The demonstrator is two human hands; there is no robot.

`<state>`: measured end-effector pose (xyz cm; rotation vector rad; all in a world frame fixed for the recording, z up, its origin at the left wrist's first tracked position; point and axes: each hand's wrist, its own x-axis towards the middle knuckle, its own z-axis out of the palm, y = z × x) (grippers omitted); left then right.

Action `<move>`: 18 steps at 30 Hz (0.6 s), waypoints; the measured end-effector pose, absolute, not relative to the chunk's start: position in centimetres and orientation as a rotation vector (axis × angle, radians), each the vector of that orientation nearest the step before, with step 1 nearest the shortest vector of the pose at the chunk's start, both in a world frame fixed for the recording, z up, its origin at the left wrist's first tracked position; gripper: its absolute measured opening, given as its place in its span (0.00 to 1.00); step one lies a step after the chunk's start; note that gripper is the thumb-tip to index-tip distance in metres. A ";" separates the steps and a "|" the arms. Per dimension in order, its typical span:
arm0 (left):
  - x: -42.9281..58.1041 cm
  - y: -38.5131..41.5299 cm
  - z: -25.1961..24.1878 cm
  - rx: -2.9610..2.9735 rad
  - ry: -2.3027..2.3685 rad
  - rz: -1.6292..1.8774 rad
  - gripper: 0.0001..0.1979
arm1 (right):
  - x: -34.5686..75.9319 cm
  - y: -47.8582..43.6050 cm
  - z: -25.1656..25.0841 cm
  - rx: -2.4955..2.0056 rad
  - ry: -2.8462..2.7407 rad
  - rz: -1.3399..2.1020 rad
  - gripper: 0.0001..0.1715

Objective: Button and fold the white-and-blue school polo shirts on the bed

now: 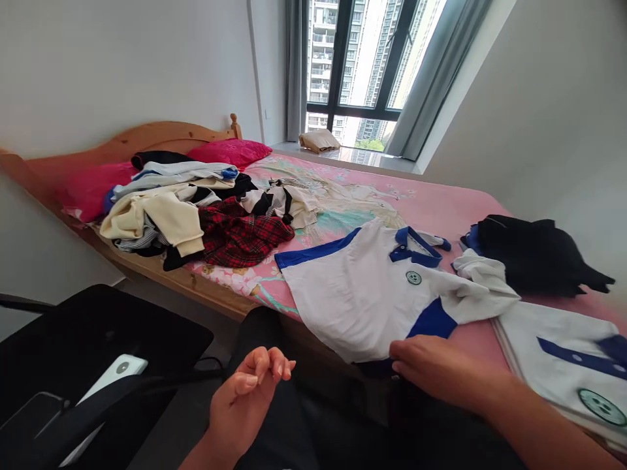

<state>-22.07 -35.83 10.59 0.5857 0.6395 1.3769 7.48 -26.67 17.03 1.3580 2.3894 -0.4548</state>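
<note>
A white polo shirt point(343, 297) with blue collar, trim and a round green badge lies spread face up near the bed's front edge. My right hand point(431, 365) is closed at the shirt's lower hem, fingers pinched on the cloth by a blue side panel. My left hand point(249, 391) hovers in front of the bed, left of the shirt and apart from it. Its fingers are loosely bent and spread from the thumb, with nothing in them. A folded white polo shirt point(553, 333) with the same badge lies at the right, partly below my right forearm.
Heaped clothes point(161, 215), including a red plaid garment point(245, 232), cover the bed's left side near pink pillows point(230, 151). Dark clothes point(529, 254) are stacked at the right. A black chair point(161, 320) with a white phone point(115, 375) stands at lower left. Behind is a window.
</note>
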 end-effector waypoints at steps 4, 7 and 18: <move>-20.1 -33.6 7.2 0.555 0.767 1.122 0.01 | 8.9 -24.6 17.5 1.366 2.269 -0.528 0.14; -17.2 -31.6 3.0 0.350 1.048 0.847 0.11 | 10.1 -23.3 16.8 1.381 2.234 -0.596 0.13; -6.5 -27.1 -7.2 0.220 1.123 0.644 0.12 | 15.9 -19.0 18.5 1.850 2.180 -0.989 0.12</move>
